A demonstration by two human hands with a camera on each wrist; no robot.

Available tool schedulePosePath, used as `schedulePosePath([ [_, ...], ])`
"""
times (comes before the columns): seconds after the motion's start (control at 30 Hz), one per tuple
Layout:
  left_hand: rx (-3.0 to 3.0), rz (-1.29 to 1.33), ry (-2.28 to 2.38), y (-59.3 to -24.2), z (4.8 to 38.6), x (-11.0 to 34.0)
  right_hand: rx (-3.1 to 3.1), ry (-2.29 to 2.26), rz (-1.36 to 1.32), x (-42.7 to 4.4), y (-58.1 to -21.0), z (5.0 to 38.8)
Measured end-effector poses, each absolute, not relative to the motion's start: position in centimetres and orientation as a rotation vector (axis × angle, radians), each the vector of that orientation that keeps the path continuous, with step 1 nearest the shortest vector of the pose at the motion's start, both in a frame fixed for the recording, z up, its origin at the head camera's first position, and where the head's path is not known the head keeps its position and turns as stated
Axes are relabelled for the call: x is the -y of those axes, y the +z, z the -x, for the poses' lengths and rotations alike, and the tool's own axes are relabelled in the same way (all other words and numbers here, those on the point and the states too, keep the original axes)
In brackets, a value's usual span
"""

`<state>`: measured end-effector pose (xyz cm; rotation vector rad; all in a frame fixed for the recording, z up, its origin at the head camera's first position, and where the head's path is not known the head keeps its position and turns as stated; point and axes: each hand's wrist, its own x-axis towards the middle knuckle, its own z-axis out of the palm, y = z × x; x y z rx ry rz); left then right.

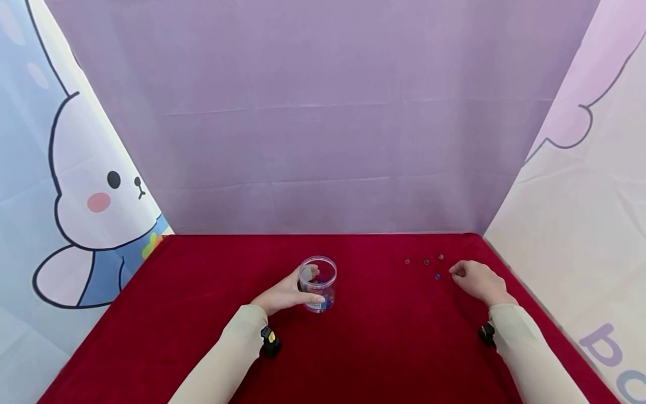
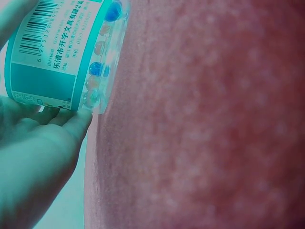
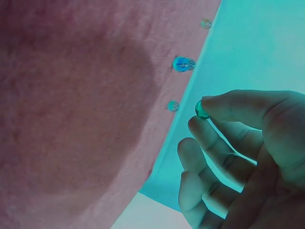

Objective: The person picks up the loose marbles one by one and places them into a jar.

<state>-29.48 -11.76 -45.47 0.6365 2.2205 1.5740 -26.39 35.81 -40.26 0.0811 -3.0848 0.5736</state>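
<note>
My left hand (image 1: 287,292) grips a clear plastic jar (image 1: 328,287) around its side, the jar standing upright with its mouth open. In the left wrist view a printed label (image 2: 40,78) wraps the jar, and several blue and clear glass marbles (image 2: 97,69) lie at its bottom. On the right, my right hand (image 1: 479,280) is above the red cloth. The right wrist view shows its thumb and index finger pinching one glass marble (image 3: 202,110), greenish in that light. Close by on the cloth lie a blue marble (image 1: 437,276) and 3 clearer ones, including one marble (image 1: 426,261).
A red cloth (image 1: 383,336) covers the table. Behind it hangs a purple curtain (image 1: 323,140). Printed fabric walls stand on both sides, the left one with a cartoon rabbit (image 1: 101,191). Each wrist wears a small black camera (image 1: 271,341).
</note>
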Motion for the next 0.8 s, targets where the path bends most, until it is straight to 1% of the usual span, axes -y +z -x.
schedulePosePath([
  [0.8,-2.218,-0.627,1.576,-45.3,29.3,11.7,2.919,0.551,-0.218,-33.2,-39.0,26.0],
])
